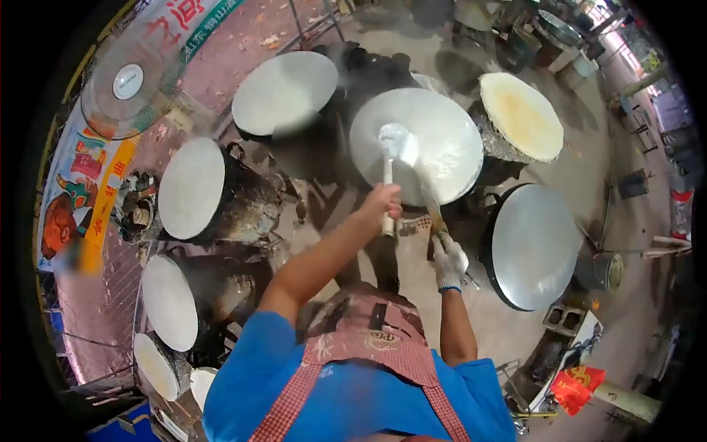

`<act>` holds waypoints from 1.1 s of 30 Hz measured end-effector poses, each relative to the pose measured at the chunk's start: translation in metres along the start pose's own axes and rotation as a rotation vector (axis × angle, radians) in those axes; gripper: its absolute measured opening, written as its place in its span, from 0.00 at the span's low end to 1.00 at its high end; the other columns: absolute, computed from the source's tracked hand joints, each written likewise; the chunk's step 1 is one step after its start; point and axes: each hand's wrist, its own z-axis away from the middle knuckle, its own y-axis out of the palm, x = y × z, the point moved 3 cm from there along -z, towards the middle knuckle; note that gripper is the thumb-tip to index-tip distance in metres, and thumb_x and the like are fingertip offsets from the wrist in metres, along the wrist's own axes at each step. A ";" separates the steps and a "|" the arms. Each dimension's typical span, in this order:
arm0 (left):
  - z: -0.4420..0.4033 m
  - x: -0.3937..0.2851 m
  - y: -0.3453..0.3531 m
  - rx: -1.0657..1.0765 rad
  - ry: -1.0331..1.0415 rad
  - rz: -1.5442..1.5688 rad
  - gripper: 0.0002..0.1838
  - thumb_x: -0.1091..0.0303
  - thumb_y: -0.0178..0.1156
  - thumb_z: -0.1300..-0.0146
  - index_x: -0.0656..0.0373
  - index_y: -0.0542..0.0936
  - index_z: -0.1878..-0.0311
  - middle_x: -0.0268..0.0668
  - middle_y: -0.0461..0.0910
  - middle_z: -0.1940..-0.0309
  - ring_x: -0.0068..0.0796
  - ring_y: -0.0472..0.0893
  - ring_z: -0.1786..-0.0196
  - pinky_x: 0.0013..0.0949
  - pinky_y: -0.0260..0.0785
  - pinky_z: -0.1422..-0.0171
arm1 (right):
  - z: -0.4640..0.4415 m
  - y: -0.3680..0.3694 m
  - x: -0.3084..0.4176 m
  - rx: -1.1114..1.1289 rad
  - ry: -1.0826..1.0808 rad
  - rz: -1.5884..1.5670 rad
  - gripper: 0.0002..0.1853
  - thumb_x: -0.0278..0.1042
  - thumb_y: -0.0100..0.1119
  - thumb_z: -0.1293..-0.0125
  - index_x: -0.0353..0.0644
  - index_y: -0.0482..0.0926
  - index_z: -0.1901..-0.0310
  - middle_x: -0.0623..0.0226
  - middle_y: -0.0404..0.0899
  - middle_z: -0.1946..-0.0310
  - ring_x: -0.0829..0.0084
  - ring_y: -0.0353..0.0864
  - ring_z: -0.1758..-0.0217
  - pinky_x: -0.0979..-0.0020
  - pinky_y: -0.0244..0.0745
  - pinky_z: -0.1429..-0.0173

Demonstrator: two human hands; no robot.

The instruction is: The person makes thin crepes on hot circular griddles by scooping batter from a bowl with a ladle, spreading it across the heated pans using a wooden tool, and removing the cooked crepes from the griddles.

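Observation:
In front of me is a round griddle (372,121) with wet white batter (449,147) spread over much of it. My bare left hand (383,204) is closed around the pale handle of a ladle (389,169), whose rounded, batter-coated head rests on or just above the griddle. My right hand (448,263), in a white knitted glove, grips a long flat scraper (434,212). The scraper's blade reaches the griddle's near edge, right of the ladle; whether it touches the batter I cannot tell.
A bare grey griddle (535,247) stands close on my right. Beyond it, a yellowish pancake (521,116) covers another. Pale rounds lie on griddles to the left, including one at the upper left (286,92). A fan (128,81) and a red bag (577,388) are farther out.

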 end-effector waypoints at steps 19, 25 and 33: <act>0.221 0.221 -0.134 0.310 0.294 0.992 0.09 0.58 0.45 0.30 0.46 0.67 0.50 0.25 0.58 0.84 0.11 0.53 0.90 0.17 0.48 0.91 | 0.016 -0.044 0.106 1.065 -0.232 -0.796 0.14 0.31 0.54 0.37 0.30 0.77 0.55 0.67 0.78 0.67 0.76 0.75 0.67 0.75 0.71 0.63; 0.373 0.423 -0.131 -0.342 0.879 1.002 0.16 0.61 0.47 0.31 0.34 0.61 0.42 0.24 0.55 0.85 0.11 0.54 0.89 0.16 0.46 0.91 | 0.166 -0.004 0.204 1.317 -1.124 -0.325 0.16 0.39 0.58 0.40 0.33 0.78 0.59 0.63 0.78 0.76 0.75 0.70 0.77 0.72 0.65 0.72; 0.473 0.684 -0.190 -0.901 1.215 1.214 0.27 0.74 0.51 0.40 0.57 0.58 0.36 0.29 0.64 0.85 0.17 0.63 0.89 0.21 0.53 0.90 | 0.539 -0.055 0.215 0.881 -2.360 0.315 0.19 0.53 0.54 0.44 0.46 0.80 0.61 0.55 0.81 0.68 0.55 0.80 0.64 0.58 0.74 0.60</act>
